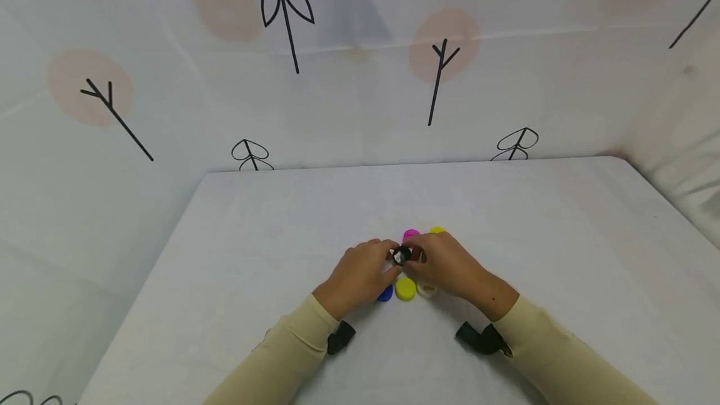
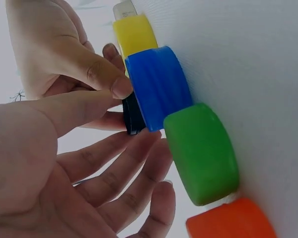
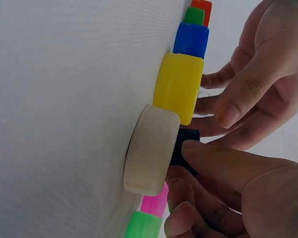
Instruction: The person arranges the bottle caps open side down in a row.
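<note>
A small black bottle cap (image 1: 402,255) with a pale middle sits between my two hands. My right hand (image 1: 450,261) pinches it between thumb and fingers; the black cap (image 3: 187,141) is partly covered by the thumb in the right wrist view. My left hand (image 1: 361,275) is at the cap's other side, thumb and fingers spread around it. Nearest the hands on the near side are a blue cap (image 1: 385,293), a yellow cap (image 1: 405,289) and a ridged cream cap (image 1: 427,290). Beyond them, a pink cap (image 1: 411,234) and another yellow cap (image 1: 437,229) show partly behind the right hand.
A green cap (image 2: 201,154) and an orange cap (image 2: 233,221) continue the curved row past the blue one. A light green cap (image 3: 144,225) lies beyond the pink one. All stand on a white-covered table (image 1: 270,230), with a printed cloth (image 1: 360,99) hanging behind.
</note>
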Tool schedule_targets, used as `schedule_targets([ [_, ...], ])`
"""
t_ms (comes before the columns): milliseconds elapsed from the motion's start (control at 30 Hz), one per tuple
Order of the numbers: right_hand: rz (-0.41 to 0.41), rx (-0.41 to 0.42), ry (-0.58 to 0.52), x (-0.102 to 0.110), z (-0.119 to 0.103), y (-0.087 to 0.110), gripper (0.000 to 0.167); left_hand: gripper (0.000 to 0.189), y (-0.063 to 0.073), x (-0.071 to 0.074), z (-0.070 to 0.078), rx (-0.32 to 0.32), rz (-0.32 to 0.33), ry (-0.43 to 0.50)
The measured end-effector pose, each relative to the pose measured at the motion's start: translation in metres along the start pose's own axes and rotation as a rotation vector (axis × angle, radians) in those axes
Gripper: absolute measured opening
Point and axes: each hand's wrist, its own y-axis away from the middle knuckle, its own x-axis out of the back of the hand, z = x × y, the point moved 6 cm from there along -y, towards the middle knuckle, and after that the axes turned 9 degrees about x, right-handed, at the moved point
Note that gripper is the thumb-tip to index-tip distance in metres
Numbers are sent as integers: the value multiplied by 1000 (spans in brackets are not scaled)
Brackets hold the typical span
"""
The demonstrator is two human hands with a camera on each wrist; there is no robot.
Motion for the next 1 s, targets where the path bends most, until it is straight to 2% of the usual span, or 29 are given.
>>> schedule_targets([
  [200,34,47,48,9,-6,1,21,37,0,6,-1,17,16,81],
  [400,68,93,78,21,-14,3,29,32,2,17,-1,10,91,129],
  [700,113,132,51,28,-18,6,30,26,4,27,-1,-31,126,227],
  [833,148,135,38,31,-18,7,34,26,4,32,1,-56,166,255],
  [1000,206,142,-33,34,-15,8,38,26,3,38,3,-79,222,273],
])
